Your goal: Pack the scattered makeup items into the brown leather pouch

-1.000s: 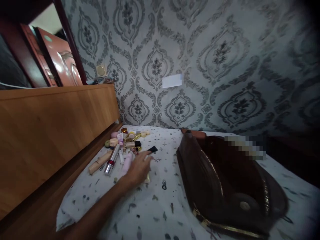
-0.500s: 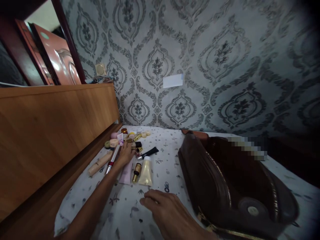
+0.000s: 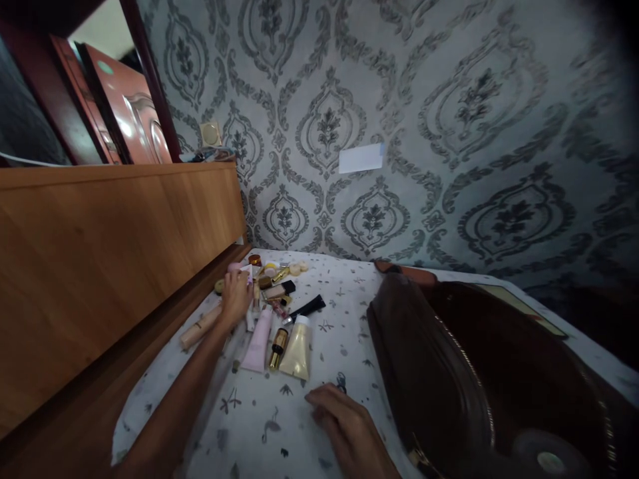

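The wall [image 3: 327,80] at the back is gray, with big curly dark shapes all over it, and a white paper [image 3: 361,158] is on it near the top middle of the frame. A brown wooden board [image 3: 120,246] runs along the left side, and a reddish door [image 3: 132,110] shows in the upper left. A white cloth [image 3: 269,426] with little dark pictures on it covers the flat place below. The left hand [image 3: 236,298] reaches into the heap of small makeup things left of the middle of the frame. Its back is toward us and its fingers are partly hidden, so I cannot tell if it is gripping something. A long beige tube [image 3: 197,329] lies just beside that wrist. To the right of the left arm are a pink tube [image 3: 258,341], a little dark and gold bottle [image 3: 278,347] and a cream tube [image 3: 297,351] with its white cap pointing up the frame. A black tube [image 3: 307,309] lies slanted just above them. The right hand [image 3: 347,420] is at the bottom middle, loose and free, with its fingers a bit bent. A big brown bag [image 3: 424,372] sits at the lower right with its top unzipped.
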`<state>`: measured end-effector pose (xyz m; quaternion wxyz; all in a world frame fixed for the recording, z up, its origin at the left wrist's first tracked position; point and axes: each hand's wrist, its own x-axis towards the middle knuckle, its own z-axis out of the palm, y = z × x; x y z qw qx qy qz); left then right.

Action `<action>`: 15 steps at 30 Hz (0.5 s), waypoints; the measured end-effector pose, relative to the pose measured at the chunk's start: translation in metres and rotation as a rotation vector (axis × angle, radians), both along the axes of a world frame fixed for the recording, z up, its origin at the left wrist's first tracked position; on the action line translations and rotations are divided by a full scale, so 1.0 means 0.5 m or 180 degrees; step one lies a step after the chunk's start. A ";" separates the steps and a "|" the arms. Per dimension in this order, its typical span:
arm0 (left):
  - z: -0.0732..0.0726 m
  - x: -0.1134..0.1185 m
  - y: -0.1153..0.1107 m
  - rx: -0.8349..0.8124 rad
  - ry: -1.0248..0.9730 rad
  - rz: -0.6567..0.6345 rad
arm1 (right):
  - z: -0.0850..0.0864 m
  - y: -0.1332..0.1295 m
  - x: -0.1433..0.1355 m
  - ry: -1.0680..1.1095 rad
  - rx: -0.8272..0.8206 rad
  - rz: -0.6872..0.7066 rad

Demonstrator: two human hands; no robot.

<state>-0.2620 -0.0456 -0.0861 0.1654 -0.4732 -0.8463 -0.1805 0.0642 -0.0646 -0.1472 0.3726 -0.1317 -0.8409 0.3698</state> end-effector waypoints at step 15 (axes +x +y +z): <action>0.034 -0.117 0.177 -0.1611 0.0289 0.0041 | -0.015 0.022 0.004 0.0081 0.0127 0.0358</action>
